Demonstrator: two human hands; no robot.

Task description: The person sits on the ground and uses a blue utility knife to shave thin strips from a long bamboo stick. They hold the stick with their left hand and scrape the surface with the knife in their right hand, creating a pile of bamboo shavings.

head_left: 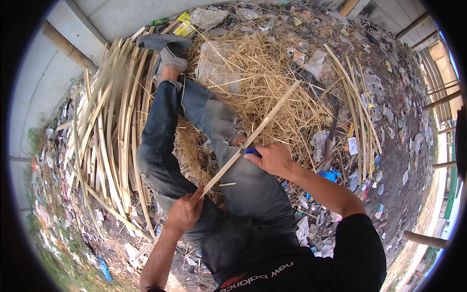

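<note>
A long pale bamboo strip (273, 114) slants across my lap, its far end pointing up and to the right. My left hand (186, 211) is closed around its near part, above my left thigh. Over my right thigh, my right hand (273, 159) grips a blue-handled knife (252, 152) against the strip's middle. Most of the blade is hidden by the hand and strip. A short pale sliver (227, 184) lies on my jeans (253, 187) between the hands.
Many split bamboo strips (127, 131) are piled at left, with a smaller bundle (357, 114) at right. Straw-like shavings (265, 73) heap up beyond my legs. A dark curved blade-like tool (332, 131) lies right of them. Litter covers the ground; a pale wall (44, 92) borders the left.
</note>
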